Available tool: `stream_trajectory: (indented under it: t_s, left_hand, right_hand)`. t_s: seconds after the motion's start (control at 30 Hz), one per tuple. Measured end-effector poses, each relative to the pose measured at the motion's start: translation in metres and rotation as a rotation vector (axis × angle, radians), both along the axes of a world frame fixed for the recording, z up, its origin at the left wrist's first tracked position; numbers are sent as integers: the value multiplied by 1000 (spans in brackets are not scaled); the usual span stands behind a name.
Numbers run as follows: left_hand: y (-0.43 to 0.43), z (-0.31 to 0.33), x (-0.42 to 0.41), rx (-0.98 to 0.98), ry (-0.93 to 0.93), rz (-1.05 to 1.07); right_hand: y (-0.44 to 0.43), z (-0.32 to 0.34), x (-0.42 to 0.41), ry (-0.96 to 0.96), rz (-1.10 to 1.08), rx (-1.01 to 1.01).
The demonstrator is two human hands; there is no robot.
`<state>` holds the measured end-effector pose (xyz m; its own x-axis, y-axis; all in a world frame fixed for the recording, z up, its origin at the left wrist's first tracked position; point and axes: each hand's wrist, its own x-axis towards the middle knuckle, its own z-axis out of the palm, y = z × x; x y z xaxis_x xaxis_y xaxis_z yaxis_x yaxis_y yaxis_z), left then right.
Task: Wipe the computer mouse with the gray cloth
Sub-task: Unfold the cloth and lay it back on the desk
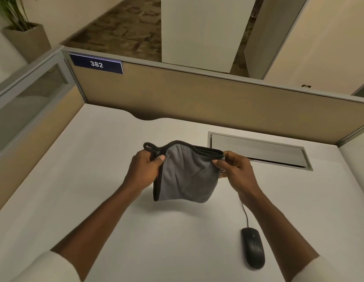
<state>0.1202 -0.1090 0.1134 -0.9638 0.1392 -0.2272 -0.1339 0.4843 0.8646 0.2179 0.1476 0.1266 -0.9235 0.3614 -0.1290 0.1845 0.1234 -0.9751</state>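
A person stands at a white office desk [95,200], seen from their own head looking down at both bare forearms. The left hand [144,169] and right hand [236,169] hold a gray cloth [187,178] up in the air between them, above the middle of the desk. Each hand pinches an upper corner of the cloth between thumb and fingers, so the fabric hangs loose and sags in a soft pouch; this looks like a way of spreading or folding it before wiping. The cloth has a dark stitched border, and a small hanging loop [150,147] curls up beside the left thumb. The black computer mouse [253,247] lies flat on the desk, nearer the person and to the right, under the right forearm and well apart from the cloth, untouched. Its thin cable [245,214] runs away from the person, probably toward the recessed cable hatch [258,150] behind the right hand, though the arm hides the route. A tan cubicle partition [197,102] bearing a number plate [96,64] reading 382 closes off the far edge.
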Motion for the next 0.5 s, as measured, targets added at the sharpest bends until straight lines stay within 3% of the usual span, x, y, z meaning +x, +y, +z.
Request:
stream_trajectory:
  t_s: [0.23, 0.5]
  left_hand:
    - [17, -38, -78, -43, -112, -34]
    - [49, -80, -157, -73, -170, -22]
  right_hand:
    - [19, -47, -77, -112, -32, 65]
    - [47, -90, -160, -200, -111, 395]
